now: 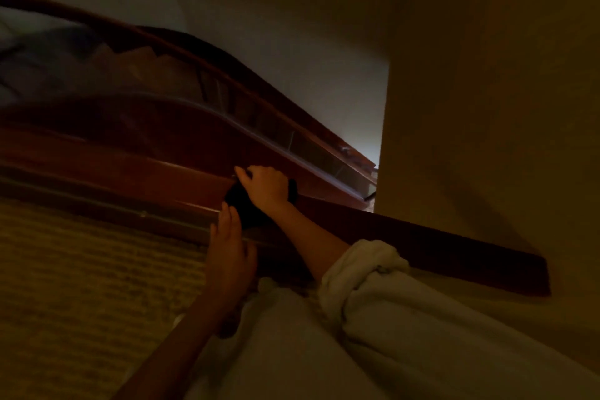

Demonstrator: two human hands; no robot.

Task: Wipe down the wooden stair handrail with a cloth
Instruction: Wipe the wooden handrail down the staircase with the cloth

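Note:
A dark red-brown wooden handrail (156,169) runs across the dim scene from the left down to the right. On top of it lies a dark cloth (240,204), which my right hand (264,187) presses against the rail with fingers curled over it. Just below, my left hand (229,256) lies against the rail's near edge with fingers straight, its fingertips touching the cloth's lower end. Most of the cloth is hidden under my right hand.
A second curved rail (259,91) and glass panel (308,148) descend behind the first, toward a lit gap. A beige wall (487,107) stands at the right. Patterned carpet (81,269) covers the floor at the left. My light rolled-up sleeve (363,273) fills the lower right.

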